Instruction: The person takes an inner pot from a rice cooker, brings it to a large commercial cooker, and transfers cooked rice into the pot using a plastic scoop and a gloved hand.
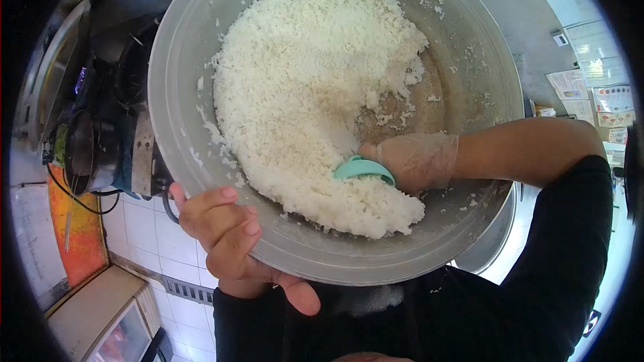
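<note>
A wide metal pot (178,60) tilts toward me and holds a large mound of cooked white rice (288,87). My left hand (231,238) grips the pot's near-left rim, its fingers over the edge and the thumb below. Inside the pot, my right hand (412,161) wears a clear plastic glove and is closed on a mint-green plastic bowl (365,169). Only the bowl's curved edge shows; the rest is hidden by rice and by the hand. To the right of the mound, part of the pot's bottom (436,94) is bare, with stray grains on it.
Blackened pans (87,144) and a stove area with a cable lie on the left. White tiles (157,234) and a floor drain (188,290) show below. A glass-fronted cabinet (114,315) stands at lower left. Papers (570,87) hang on the right wall.
</note>
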### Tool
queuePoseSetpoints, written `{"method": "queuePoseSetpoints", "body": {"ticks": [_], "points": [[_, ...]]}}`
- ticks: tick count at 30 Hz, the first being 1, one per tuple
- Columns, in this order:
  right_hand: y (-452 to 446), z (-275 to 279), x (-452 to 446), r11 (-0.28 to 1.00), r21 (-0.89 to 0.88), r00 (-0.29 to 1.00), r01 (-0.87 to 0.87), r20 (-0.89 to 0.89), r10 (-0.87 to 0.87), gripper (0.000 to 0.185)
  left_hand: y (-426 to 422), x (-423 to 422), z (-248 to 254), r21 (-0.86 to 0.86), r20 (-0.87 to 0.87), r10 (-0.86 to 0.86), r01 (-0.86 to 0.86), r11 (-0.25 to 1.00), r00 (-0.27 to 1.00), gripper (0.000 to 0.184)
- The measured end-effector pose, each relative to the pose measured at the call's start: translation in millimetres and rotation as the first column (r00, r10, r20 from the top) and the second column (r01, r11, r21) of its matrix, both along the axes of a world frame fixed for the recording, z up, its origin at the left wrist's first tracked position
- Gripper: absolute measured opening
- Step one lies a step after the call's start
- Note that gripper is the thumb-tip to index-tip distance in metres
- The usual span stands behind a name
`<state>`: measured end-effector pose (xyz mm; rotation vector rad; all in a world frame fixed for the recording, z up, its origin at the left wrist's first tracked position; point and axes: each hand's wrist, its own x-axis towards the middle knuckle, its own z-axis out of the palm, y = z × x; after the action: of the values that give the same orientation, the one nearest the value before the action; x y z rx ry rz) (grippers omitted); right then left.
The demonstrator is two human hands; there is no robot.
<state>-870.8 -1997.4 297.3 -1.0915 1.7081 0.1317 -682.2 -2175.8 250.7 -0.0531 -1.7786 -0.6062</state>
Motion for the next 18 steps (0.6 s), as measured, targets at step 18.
{"method": "queuePoseSetpoints", "body": {"ticks": [18], "points": [[-38,6,0,0.835,-0.548,0.947,0.043,0.29,0.142,0.05,-5,-3,-4,0.035,-0.005,-0.107,0.107,0.994,0.994,0.104]]}}
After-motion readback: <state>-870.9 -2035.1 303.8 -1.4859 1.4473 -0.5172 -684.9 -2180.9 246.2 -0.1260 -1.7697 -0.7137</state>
